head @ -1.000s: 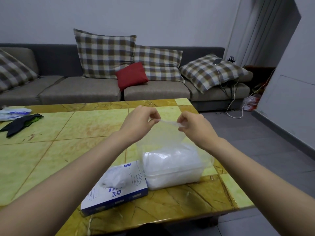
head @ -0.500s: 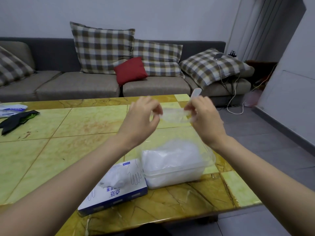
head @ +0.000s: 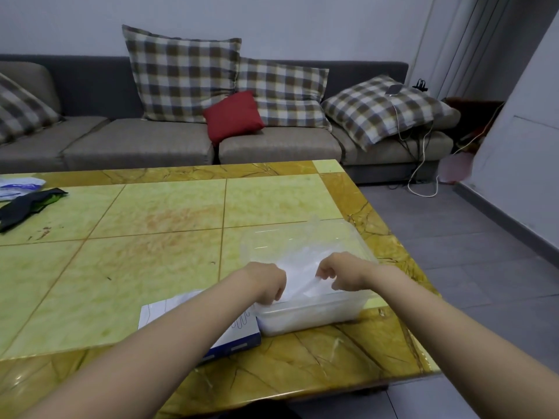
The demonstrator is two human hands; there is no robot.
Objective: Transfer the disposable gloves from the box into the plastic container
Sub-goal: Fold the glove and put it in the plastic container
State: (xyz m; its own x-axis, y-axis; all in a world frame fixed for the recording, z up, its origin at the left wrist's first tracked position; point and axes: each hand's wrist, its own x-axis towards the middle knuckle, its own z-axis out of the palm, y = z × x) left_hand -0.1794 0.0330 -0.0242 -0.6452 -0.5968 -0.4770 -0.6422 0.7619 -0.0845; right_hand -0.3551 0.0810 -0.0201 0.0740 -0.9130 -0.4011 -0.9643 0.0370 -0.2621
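Note:
A clear plastic container point(head: 314, 317) stands near the table's front right corner, with its lid point(head: 302, 237) lying open behind it. White disposable gloves fill it. My left hand point(head: 267, 282) and my right hand point(head: 341, 273) both reach down into the container and pinch a thin clear glove point(head: 302, 282) at its near edge, holding it over the pile. The white and blue glove box point(head: 239, 331) lies just left of the container, mostly hidden under my left forearm.
The yellow tiled table point(head: 151, 237) ends close to the container on the right. A dark cloth point(head: 27, 204) and a white packet point(head: 18, 187) lie at the far left. A grey sofa point(head: 136, 143) with checked cushions stands behind.
Both hands have dropped from chest height above the table down into the container, carrying the clear glove with them. The camera has tilted down.

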